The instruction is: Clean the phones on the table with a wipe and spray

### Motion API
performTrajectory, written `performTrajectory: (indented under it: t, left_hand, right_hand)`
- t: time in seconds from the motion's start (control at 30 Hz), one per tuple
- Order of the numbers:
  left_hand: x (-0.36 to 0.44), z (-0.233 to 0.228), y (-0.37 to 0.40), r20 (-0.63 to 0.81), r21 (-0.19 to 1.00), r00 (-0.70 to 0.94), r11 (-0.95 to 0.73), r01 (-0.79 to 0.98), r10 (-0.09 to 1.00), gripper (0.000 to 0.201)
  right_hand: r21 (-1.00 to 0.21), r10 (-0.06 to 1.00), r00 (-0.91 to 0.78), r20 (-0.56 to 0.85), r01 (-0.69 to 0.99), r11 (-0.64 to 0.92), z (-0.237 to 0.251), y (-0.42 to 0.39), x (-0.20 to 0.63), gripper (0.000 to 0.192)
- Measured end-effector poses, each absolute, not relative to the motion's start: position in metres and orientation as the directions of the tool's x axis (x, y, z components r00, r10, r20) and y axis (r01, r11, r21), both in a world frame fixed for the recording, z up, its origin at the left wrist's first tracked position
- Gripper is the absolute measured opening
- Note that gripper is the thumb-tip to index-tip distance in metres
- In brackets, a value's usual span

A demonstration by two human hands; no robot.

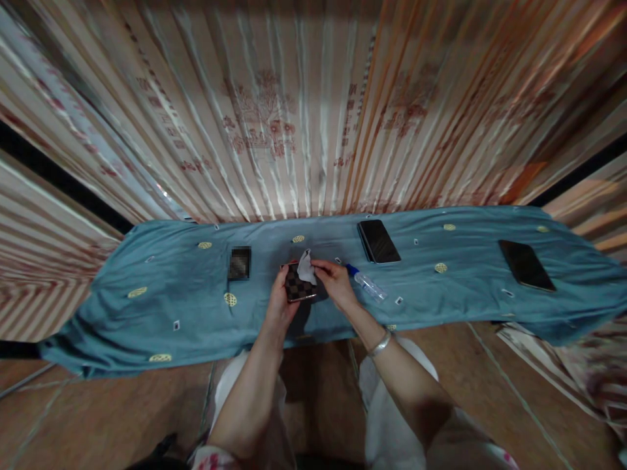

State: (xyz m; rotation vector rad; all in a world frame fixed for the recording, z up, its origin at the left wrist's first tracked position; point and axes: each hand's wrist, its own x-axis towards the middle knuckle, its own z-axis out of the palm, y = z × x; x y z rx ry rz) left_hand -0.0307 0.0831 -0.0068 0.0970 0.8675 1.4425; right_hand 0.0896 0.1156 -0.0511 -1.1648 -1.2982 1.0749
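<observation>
- Striped satin curtain (294,117) w/ red floral print covers the whole back.
- Blue cloth (161,287) w/ yellow medallions over a long low surface.
- Brown tiled floor (98,405), dim light.

left hand (280,301) fingers curled, gripping | right hand (336,282) pinching, wrist bent

A black-and-brown checkered phone case (298,284) is showing beneath a white wipe (306,267). A teal cloth (441,294) is displaying yellow medallions, two black phones (378,241) are gleaming, and the spray bottle (366,283) is wearing a blue cap.
</observation>
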Motion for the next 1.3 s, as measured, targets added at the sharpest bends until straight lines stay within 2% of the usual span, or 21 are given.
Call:
performTrajectory:
  t: [0.13,0.3,0.47,0.7,0.87,0.97,1.1,1.3]
  left_hand:
    - [-0.036,-0.003,0.082,-0.469,0.529,-0.099,0.189,-0.827,0.878,0.027]
    - [-0.048,0.000,0.084,-0.463,0.513,-0.111,0.164,-0.843,0.879,0.033]
    - [-0.054,0.004,0.088,-0.490,0.493,-0.092,0.189,-0.849,0.867,0.036]
    - [-0.046,0.000,0.090,-0.503,0.504,-0.025,0.270,-0.821,0.864,0.044]
    - [-0.036,-0.005,0.082,-0.528,0.547,-0.061,0.285,-0.787,0.847,0.033]
    - [-0.030,-0.007,0.076,-0.556,0.533,-0.059,0.302,-0.790,0.829,0.029]
    - [-0.028,-0.010,0.073,-0.563,0.531,-0.073,0.293,-0.795,0.823,0.030]
    - [-0.036,-0.009,0.081,-0.542,0.547,-0.109,0.250,-0.799,0.834,0.033]
  right_hand:
    - [-0.993,0.994,-0.026,0.108,0.045,0.109,-0.049,0.110,0.087,0.024]
    - [-0.969,0.974,-0.099,0.206,0.118,0.217,-0.042,0.090,0.086,0.023]
    - [-0.950,0.950,-0.157,0.269,0.119,0.289,-0.038,0.077,0.087,0.022]
    - [-0.977,0.971,-0.154,0.183,0.084,0.198,-0.040,0.077,0.093,0.026]
    - [-0.956,0.962,-0.166,0.215,0.166,0.242,-0.042,0.084,0.102,0.028]
    - [-0.952,0.975,-0.135,0.176,0.227,0.204,-0.045,0.088,0.103,0.029]
    - [-0.957,0.986,-0.080,0.150,0.239,0.165,-0.051,0.088,0.097,0.029]
    - [-0.950,0.977,-0.122,0.173,0.240,0.198,-0.049,0.073,0.090,0.030]
